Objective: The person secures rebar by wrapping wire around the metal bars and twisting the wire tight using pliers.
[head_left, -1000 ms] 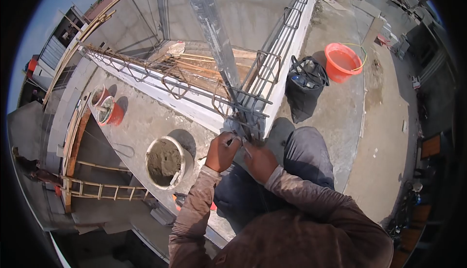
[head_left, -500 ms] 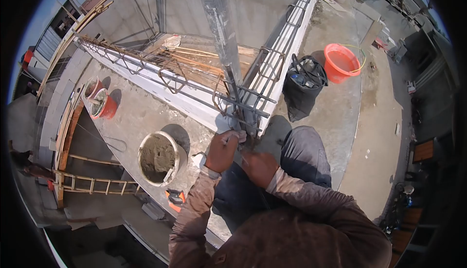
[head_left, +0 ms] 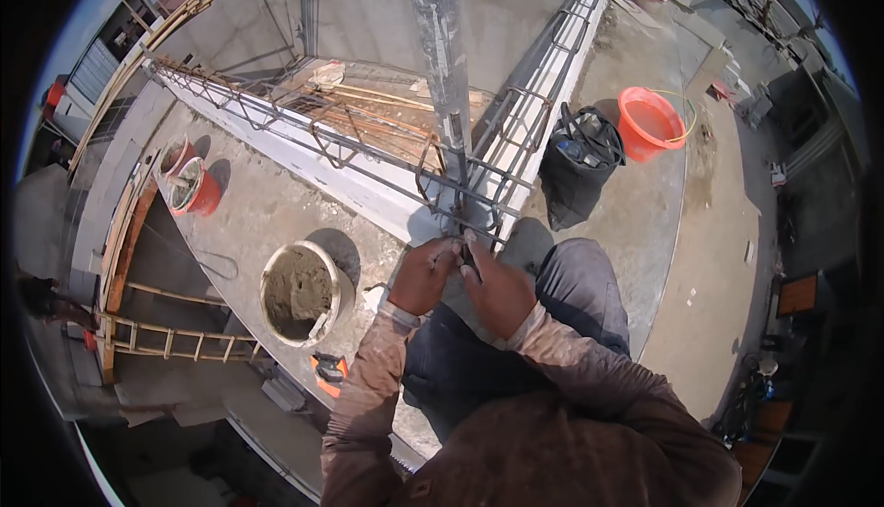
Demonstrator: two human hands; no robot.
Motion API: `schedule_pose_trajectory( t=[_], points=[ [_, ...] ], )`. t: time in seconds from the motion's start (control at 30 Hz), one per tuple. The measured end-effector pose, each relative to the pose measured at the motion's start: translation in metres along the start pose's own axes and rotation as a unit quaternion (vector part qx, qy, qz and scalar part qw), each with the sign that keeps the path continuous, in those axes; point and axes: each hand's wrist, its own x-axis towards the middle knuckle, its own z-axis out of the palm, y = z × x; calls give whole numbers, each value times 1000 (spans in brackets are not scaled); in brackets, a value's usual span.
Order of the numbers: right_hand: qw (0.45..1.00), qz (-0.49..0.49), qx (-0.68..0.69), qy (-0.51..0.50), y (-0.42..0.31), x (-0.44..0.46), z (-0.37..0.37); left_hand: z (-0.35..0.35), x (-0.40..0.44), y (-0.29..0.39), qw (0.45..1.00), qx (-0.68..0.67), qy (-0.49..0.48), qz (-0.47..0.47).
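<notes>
My left hand and my right hand are close together at the near corner of the steel rebar frame. The fingers of both are closed in a pinch around something small and dark that I cannot make out. Just beyond my fingertips, rebar ends cross at the foot of a tall grey post smeared with white. White-faced beam edges run away from this corner to the left and right.
Left of me stand a bucket of mortar, an orange-handled saw and small red buckets. To the right are a black bag and a red bucket. The ledge drops off at left, beside a bamboo ladder.
My right hand has moved up slightly and turned, its fingers now pointing upward beside the left. My left hand has shifted little. The view has tilted slightly.
</notes>
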Motion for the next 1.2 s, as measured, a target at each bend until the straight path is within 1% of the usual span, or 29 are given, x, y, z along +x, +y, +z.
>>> schedule_pose_trajectory(
  t=[0.03, 0.1, 0.17, 0.23, 0.27, 0.33, 0.37, 0.43, 0.47, 0.53, 0.6, 0.67, 0.73, 0.77, 0.83, 0.87, 0.93, 1.03, 1.1, 1.17, 1.2],
  points=[
    [1000, -1, -1, 1, 3, 5, 3, -1, 0, 0, 999, 25, -1, 27],
    [996, 1, -65, -55, 11, 14, 14, 0, -1, -2, 999, 42, 6, 26],
    [997, 1, -71, -31, 12, 15, 21, 2, 0, -6, 998, 56, 14, 26],
    [997, 6, -74, -8, 12, 15, 26, 5, -1, -13, 986, 99, 58, 121],
    [997, 9, -81, 2, 13, 16, 28, 6, 0, -15, 986, 98, 56, 122],
    [996, 15, -84, 16, 14, 20, 31, 7, 1, -18, 975, 116, 74, 175],
    [995, 22, -96, 10, 14, 22, 33, 4, 2, -19, 975, 118, 69, 175],
    [994, 36, -104, 7, 13, 23, 37, -1, 2, -23, 957, 205, 27, 201],
    [993, 36, -109, 6, 13, 24, 37, -3, 0, -18, 957, 207, 21, 204],
    [992, 43, -116, 11, 14, 22, 38, -3, -3, -8, 959, 196, 38, 200],
    [995, 15, -87, 38, 14, 21, 40, -4, -1, -14, 961, 193, 31, 198],
    [996, 28, -69, 44, 10, 20, 37, -1, -3, -19, 963, 188, 34, 192],
    [997, 44, -50, 47, 7, 19, 36, 12, -10, -25, 960, 106, 160, 203],
    [997, 29, -38, 67, 7, 19, 36, 19, -10, -30, 961, 102, 160, 203],
    [996, 16, -28, 84, 7, 17, 37, 33, -12, -40, 931, 121, 286, 193],
    [996, 18, -15, 82, 7, 17, 37, 36, -11, -41, 931, 119, 286, 191],
    [997, 22, -5, 78, 6, 16, 36, 42, -10, -46, 901, 168, 329, 228],
    [996, 24, -16, 84, 5, 15, 34, 47, -12, -36, 896, 165, 337, 239],
    [994, -7, -32, 100, 4, 16, 35, 44, -15, -27, 903, 170, 322, 227],
    [994, -10, -39, 98, 0, 17, 33, 37, -14, -19, 908, 176, 311, 216],
    [994, -11, -47, 99, -2, 16, 31, 32, -14, -18, 911, 192, 291, 220]
  ],
)
